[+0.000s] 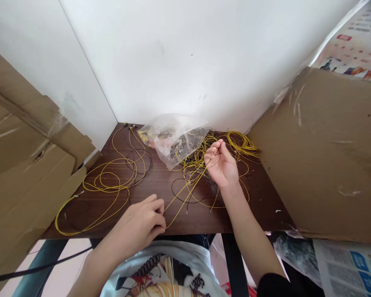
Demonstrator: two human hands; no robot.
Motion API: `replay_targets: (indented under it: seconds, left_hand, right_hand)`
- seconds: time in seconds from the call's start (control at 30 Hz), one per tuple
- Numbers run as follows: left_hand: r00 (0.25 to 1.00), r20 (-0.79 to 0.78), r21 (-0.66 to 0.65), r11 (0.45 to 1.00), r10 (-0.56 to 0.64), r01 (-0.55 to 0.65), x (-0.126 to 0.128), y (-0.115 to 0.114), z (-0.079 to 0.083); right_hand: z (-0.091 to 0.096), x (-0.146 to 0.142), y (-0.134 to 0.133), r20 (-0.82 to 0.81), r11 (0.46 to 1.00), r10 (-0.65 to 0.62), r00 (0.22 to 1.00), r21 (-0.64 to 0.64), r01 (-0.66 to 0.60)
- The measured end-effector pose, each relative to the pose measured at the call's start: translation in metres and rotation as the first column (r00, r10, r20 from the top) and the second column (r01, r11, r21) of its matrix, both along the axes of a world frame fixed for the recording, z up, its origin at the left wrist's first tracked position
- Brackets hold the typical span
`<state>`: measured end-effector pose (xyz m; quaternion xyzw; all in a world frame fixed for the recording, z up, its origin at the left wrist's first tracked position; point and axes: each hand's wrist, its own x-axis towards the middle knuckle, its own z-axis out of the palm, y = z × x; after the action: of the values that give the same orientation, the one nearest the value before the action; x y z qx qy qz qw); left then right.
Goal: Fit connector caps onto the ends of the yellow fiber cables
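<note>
My left hand (142,225) rests at the front edge of the dark wooden table (160,181), fingers pinched on thin yellow wires (185,194). These wires run up and right to my right hand (221,164), which is raised palm up with curled fingers closed around the same strands. Behind my right hand lies a tangle of yellow and black wires (198,159). A loose coil of yellow wire (111,181) sprawls on the table's left half.
A crumpled clear plastic bag (173,138) with small parts lies at the back near the white wall. A yellow wire bundle (243,144) sits at the back right. Cardboard sheets (327,156) flank both sides of the table.
</note>
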<state>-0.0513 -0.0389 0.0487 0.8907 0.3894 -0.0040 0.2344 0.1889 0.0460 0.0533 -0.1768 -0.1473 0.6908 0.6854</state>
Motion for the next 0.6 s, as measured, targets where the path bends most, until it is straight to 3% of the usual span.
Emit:
replay_targets:
  seconds: [0.1,0.23,0.4,0.5,0.6]
  left_hand:
    - [0.999,-0.032,-0.072,0.997,0.011,-0.013,-0.002,-0.001,0.005]
    - [0.995,-0.049,-0.174,0.981,0.084,-0.092,-0.01,0.002,0.004]
    - [0.957,0.159,-0.206,0.957,0.241,-0.206,-0.009,0.009,0.01]
    - [0.838,0.392,-0.264,0.919,0.381,-0.294,0.005,0.007,0.018]
    - [0.599,0.599,-0.367,0.847,0.532,-0.385,0.021,0.006,0.021]
  right_hand:
    - [0.002,0.001,-0.003,0.036,0.996,-0.055,0.998,0.072,0.052]
    - [0.003,0.0,-0.01,0.051,0.976,0.006,0.999,0.215,-0.017]
    - [0.0,-0.003,-0.015,0.161,0.914,0.138,0.977,0.359,-0.188]
    - [-0.005,-0.005,-0.017,0.315,0.835,0.205,0.927,0.438,-0.334]
    - [-0.009,-0.011,-0.02,0.538,0.732,0.289,0.792,0.409,-0.545]
